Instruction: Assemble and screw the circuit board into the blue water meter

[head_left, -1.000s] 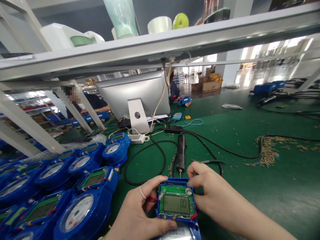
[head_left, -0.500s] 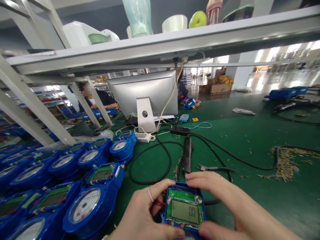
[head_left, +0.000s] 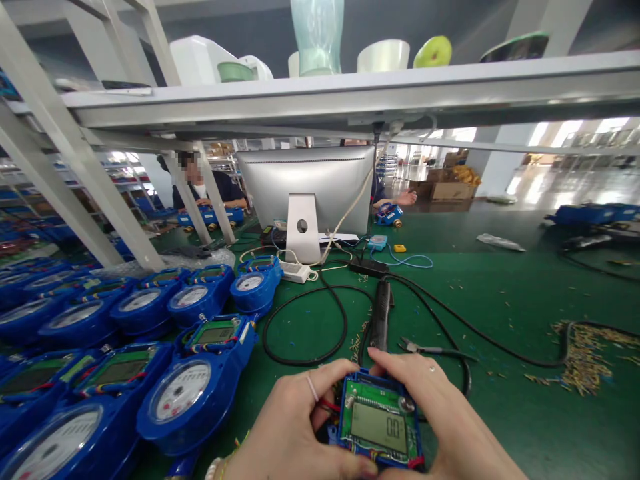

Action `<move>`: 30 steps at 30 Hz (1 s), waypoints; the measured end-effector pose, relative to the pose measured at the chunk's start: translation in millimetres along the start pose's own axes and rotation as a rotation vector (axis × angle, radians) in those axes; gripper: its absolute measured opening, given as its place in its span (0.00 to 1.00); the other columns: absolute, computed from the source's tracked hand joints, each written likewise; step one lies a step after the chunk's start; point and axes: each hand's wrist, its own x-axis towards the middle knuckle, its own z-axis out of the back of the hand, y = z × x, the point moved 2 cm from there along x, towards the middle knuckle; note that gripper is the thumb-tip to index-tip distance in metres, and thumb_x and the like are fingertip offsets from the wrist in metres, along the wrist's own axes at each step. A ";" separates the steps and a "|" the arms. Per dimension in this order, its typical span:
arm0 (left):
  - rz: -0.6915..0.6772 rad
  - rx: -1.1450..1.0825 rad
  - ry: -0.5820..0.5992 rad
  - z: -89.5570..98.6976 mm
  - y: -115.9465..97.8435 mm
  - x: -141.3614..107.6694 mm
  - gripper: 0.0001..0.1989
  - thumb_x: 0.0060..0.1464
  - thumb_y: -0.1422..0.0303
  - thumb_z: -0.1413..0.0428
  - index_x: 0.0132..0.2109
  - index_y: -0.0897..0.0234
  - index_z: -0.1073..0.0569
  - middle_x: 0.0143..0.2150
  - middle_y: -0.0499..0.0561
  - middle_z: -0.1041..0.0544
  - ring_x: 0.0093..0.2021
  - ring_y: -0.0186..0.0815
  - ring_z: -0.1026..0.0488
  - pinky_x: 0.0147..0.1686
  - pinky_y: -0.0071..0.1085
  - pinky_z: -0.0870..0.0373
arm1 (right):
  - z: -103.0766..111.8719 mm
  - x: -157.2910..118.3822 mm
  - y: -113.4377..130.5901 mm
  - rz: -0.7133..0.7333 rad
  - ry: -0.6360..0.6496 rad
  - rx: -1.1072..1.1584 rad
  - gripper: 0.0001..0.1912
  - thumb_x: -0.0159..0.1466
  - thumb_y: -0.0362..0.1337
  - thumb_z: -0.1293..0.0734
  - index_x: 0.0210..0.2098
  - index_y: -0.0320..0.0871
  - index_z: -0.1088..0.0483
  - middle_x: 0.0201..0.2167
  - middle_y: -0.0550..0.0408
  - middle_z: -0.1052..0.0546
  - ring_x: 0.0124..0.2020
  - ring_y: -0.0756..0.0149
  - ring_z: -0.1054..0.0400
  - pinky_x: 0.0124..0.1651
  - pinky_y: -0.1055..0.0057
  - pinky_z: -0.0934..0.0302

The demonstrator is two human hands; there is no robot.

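A blue water meter with an exposed green circuit board and a lit display reading 0.0 is between my hands at the bottom of the view. My left hand grips its left side, fingers curled at the top corner and thumb along the lower edge, near red wires. My right hand closes round its top and right side. The meter's lower part is cut off by the frame. Just beyond it lies a black-handled tool with a cable. Pliers lie to its right.
Rows of blue water meters cover the bench's left side. A monitor stands at the back under a shelf. Black cable loops across the green bench. Wire scraps are heaped at right. Two co-workers sit beyond.
The view has shifted, so most things sit slightly further right. My right hand has moved round the meter's right side, its thumb lower. A co-worker's hand beyond the monitor now shows outstretched.
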 end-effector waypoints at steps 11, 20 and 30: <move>0.030 0.070 -0.006 -3.5 -11.4 0.2 0.28 0.32 0.81 0.32 0.44 0.61 0.27 0.29 0.39 0.31 0.29 0.25 0.36 0.26 0.14 0.38 | -12.0 0.0 -10.0 0.100 -0.107 0.037 0.47 0.42 0.52 0.20 0.55 0.49 0.42 0.50 0.53 0.31 0.49 0.58 0.33 0.50 0.67 0.33; 0.086 0.128 0.026 4.3 -10.4 -0.8 0.30 0.33 0.76 0.30 0.47 0.58 0.28 0.27 0.37 0.33 0.23 0.23 0.42 0.18 0.13 0.46 | -3.8 -1.3 -7.8 0.095 -0.092 -0.035 0.40 0.47 0.54 0.22 0.53 0.47 0.39 0.49 0.52 0.29 0.49 0.54 0.31 0.49 0.70 0.31; -0.103 0.368 -0.028 -1.2 -19.7 -2.4 0.22 0.41 0.72 0.34 0.46 0.59 0.28 0.28 0.40 0.33 0.24 0.26 0.42 0.21 0.18 0.45 | -6.5 -3.3 -14.8 0.071 -0.034 -0.251 0.42 0.47 0.53 0.24 0.55 0.48 0.43 0.50 0.53 0.30 0.47 0.59 0.30 0.49 0.69 0.30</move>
